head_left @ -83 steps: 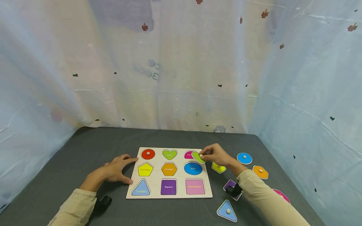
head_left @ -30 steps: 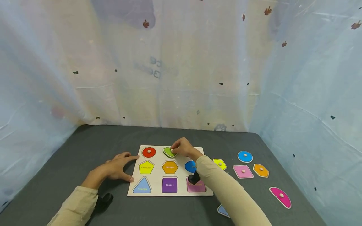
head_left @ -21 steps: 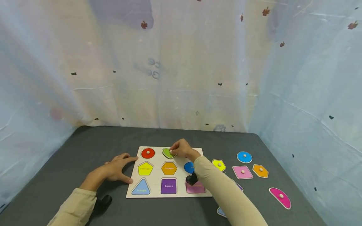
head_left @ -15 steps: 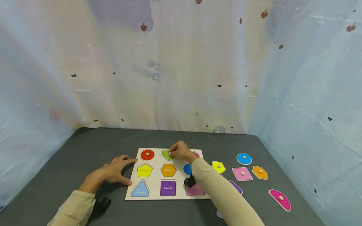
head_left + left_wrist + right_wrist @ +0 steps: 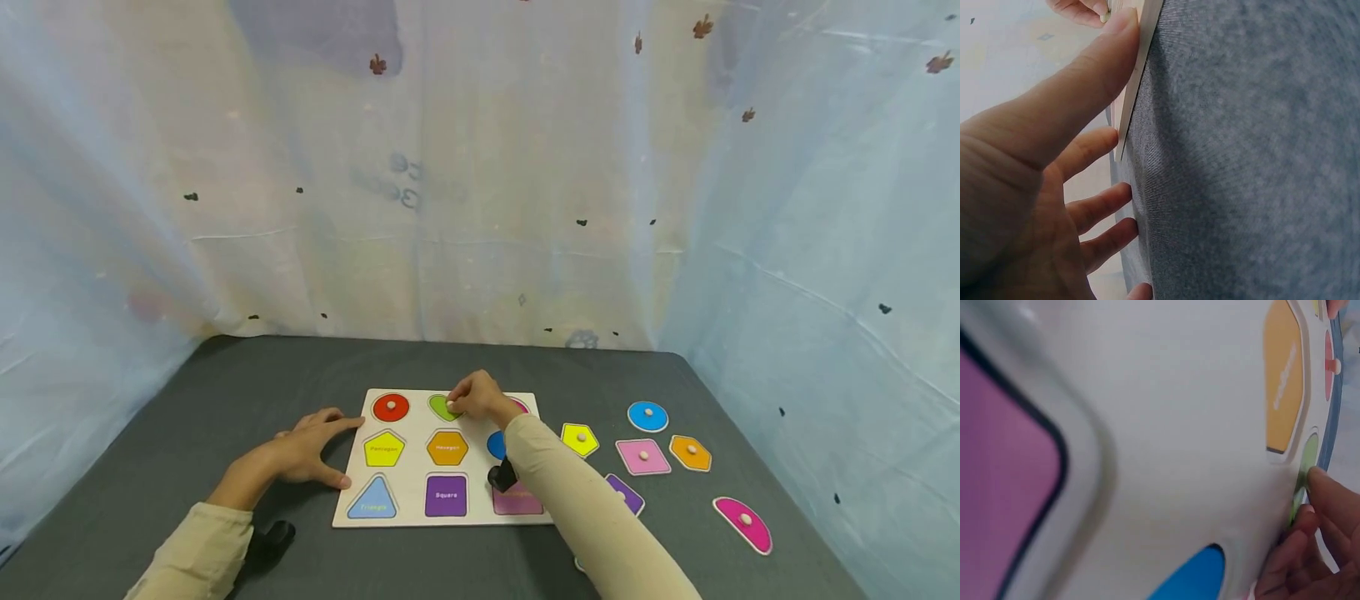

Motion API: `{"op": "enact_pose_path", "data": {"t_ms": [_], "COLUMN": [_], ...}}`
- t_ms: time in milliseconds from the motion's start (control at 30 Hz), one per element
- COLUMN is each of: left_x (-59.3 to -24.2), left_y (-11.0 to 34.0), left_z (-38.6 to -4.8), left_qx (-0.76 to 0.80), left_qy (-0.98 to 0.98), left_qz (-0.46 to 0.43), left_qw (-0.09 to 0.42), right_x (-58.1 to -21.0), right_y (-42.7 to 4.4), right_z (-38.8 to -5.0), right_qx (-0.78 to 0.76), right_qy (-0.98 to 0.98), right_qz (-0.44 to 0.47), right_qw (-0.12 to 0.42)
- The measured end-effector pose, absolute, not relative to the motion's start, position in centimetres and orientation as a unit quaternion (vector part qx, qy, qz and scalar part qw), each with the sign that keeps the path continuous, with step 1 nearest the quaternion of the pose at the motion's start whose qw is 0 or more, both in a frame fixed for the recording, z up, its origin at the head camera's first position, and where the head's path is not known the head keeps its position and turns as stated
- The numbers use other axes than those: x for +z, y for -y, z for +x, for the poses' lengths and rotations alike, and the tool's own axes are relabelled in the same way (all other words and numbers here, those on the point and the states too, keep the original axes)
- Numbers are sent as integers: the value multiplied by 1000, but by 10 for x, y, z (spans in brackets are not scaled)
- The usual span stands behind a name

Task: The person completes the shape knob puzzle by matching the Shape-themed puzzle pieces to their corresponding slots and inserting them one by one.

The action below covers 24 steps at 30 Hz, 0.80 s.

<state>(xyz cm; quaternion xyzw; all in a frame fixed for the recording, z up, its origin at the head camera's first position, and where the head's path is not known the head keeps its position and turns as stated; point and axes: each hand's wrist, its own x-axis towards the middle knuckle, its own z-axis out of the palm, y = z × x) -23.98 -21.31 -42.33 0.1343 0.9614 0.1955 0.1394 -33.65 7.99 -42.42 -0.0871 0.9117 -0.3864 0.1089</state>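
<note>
A wooden shape puzzle board [image 5: 416, 467] lies on the grey cloth. My right hand [image 5: 482, 398] pinches the knob of the green heart piece [image 5: 437, 406], which lies in the heart recess of the top row. In the right wrist view the thumb and fingertips meet at that green heart piece [image 5: 1310, 453]. My left hand [image 5: 307, 450] has its fingers spread, with thumb and index finger touching the board's left edge. In the left wrist view the thumb [image 5: 1094, 72] presses the board's rim. A red round piece [image 5: 384, 409] with a knob sits in the top left recess.
Knobbed pieces lie right of the board: yellow pentagon [image 5: 576, 443], pink rectangle [image 5: 633, 452], blue oval [image 5: 642, 421], orange hexagon [image 5: 684, 451], purple square [image 5: 627, 492] and magenta half circle [image 5: 738, 510]. The right forearm mostly covers another piece. A pale curtain [image 5: 480, 208] stands behind.
My right hand has carried the green heart leftward from over the half-circle recess to the heart recess, where it went from tilted to lying flat. The left hand stays at the board's edge.
</note>
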Motion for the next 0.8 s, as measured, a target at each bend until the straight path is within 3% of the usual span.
{"op": "enact_pose_path", "data": {"t_ms": [800], "left_x": [-422], "left_y": [214], "left_z": [-241], "left_qx": [205], "left_qy": [-959], "left_qz": [136], "left_qw": [138], "right_x": [-417], "right_y": [-88], "right_z": [-339], "right_qx": [-419], "right_qy": [-887], "right_qz": [-81], "right_qw": [176]}}
